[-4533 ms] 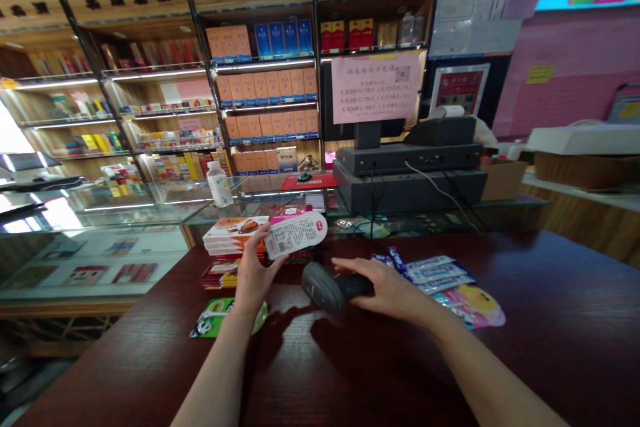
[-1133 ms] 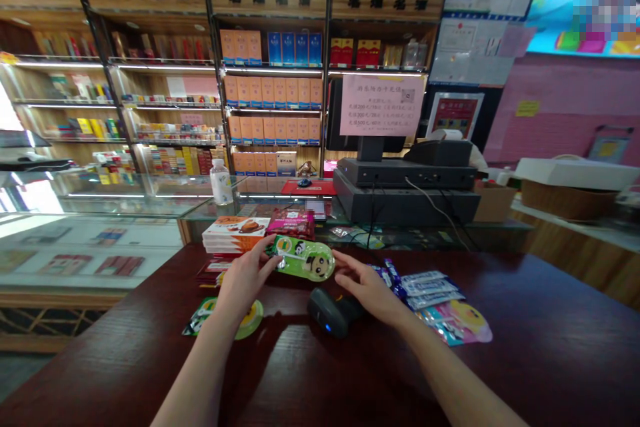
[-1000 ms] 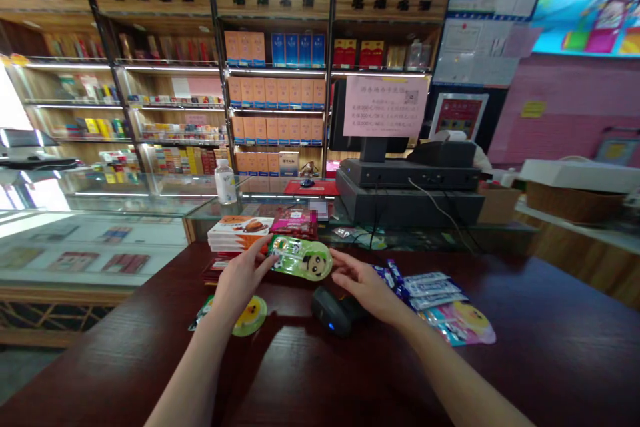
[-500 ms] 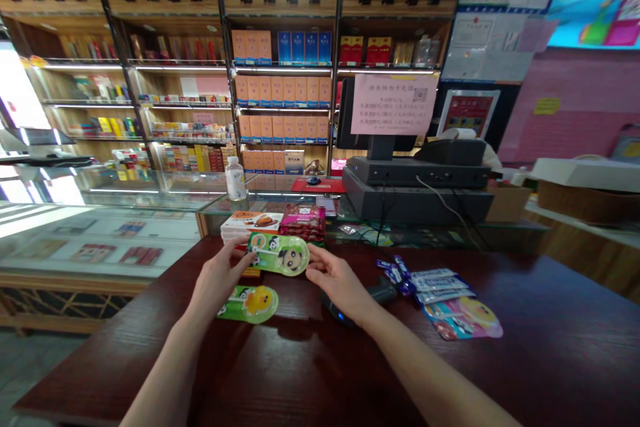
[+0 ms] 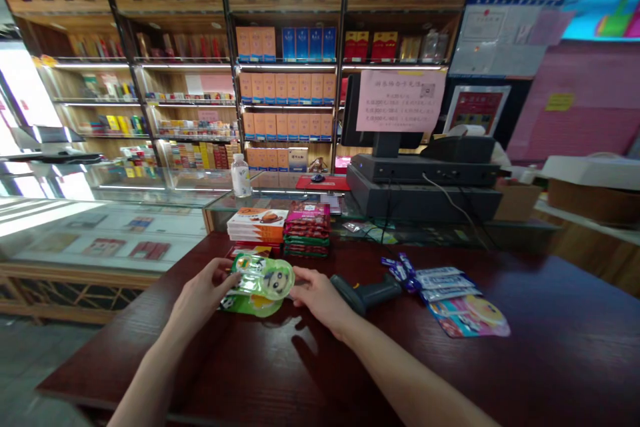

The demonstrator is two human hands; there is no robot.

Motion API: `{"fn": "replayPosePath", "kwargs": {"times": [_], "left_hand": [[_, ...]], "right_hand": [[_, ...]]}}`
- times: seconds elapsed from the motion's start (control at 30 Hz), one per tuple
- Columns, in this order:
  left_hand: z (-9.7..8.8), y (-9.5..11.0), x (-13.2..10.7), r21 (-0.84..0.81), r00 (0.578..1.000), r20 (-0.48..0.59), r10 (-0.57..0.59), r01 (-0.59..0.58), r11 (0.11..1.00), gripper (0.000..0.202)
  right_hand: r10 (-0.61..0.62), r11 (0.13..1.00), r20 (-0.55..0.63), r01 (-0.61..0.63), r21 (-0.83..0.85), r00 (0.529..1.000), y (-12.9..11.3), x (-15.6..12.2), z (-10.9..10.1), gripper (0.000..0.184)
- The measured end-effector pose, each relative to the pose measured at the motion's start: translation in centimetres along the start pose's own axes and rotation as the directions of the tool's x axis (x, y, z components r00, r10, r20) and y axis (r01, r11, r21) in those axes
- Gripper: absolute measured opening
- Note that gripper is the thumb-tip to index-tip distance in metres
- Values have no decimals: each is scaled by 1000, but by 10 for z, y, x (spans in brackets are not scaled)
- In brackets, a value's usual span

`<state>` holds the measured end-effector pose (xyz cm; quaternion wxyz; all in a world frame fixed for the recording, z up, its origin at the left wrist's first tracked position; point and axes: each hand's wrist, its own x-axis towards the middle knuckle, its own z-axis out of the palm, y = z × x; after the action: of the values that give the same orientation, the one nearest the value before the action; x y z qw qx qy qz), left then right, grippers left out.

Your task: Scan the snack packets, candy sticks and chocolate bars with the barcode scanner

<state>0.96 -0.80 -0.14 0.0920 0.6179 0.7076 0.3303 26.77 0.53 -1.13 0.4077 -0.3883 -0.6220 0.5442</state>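
green panda pack (image 5: 267,276) is located at the left of the dark wooden counter (image 5: 300,373), in front of the stacked goods, its rounded end pointing right. left hand (image 5: 205,290): thumb and fingers clamped on the pack's left end. right hand (image 5: 320,299): fingertips at the rounded end; whether they grip it or only steady it cannot be told. the two hands are apart, with the pack between them. a second green pack (image 5: 250,307) shows partly beneath the first; contact between the two cannot be confirmed.

dark handheld scanner (image 5: 375,293) lies on the counter just beyond the right hand. white and orange boxes (image 5: 257,221) are stacked beside magenta bags (image 5: 307,219). farther right, purple-wrapped sweets (image 5: 404,272) lie next to blue-and-white sticks (image 5: 447,282), which adjoin a pink pack (image 5: 470,317).
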Motion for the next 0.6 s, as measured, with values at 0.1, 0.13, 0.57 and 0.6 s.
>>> {"fn": "replayPosePath", "kwargs": {"times": [0.1,0.13,0.57,0.6], "left_hand": [[0,-9,-5,17,999,35,-33,33,999,47],[0,-11,-6,22,998,48,-48,47,999,48],[4,-25,-6,65,984,142,-103,94,993,45],[4,-26,-6,63,984,150,-100,91,994,45]], "right_hand": [[23,999,13,-22,-23,1000,5,3,6,37],[26,999,18,-25,-34,1000,6,4,8,35],[69,990,64,-61,-126,996,21,13,15,33],[74,990,61,-66,-127,995,22,13,15,32]]}}
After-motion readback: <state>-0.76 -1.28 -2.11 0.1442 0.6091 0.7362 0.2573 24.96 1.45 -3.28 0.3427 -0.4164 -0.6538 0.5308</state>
